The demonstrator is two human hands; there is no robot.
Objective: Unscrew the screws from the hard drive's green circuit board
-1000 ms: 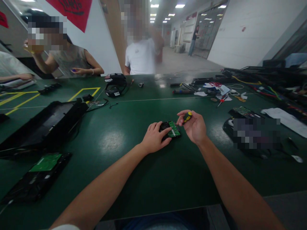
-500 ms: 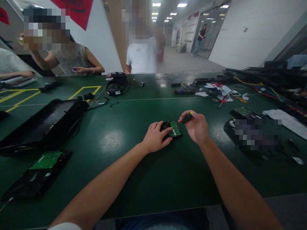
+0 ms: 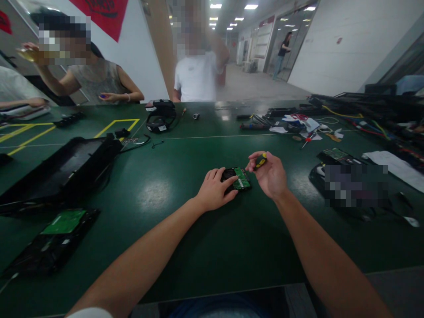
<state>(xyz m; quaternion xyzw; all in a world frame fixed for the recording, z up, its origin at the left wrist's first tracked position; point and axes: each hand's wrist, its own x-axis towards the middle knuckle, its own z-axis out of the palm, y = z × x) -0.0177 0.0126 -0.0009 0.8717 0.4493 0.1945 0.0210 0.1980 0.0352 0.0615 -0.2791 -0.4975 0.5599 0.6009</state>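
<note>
The small black unit with a green circuit board (image 3: 244, 178) lay on the counter (image 3: 185, 251), directly before the person and within reach of both hands. The left hand (image 3: 213, 192) rested across its left part with fingers spread apart, presumably so that light pressure kept the unit from sliding; much of the board was thus left uncovered. The right hand (image 3: 272, 177), beside the unit's right edge, had its fingers curled around a yellow-and-black tool handle (image 3: 261, 161), a tilted hold that would likely suit twisting; the tool's tip was too small to make out. The black casing (image 3: 71, 170) and a flat black panel (image 3: 49, 247) lay well apart at left, allowing elbow room.
</note>
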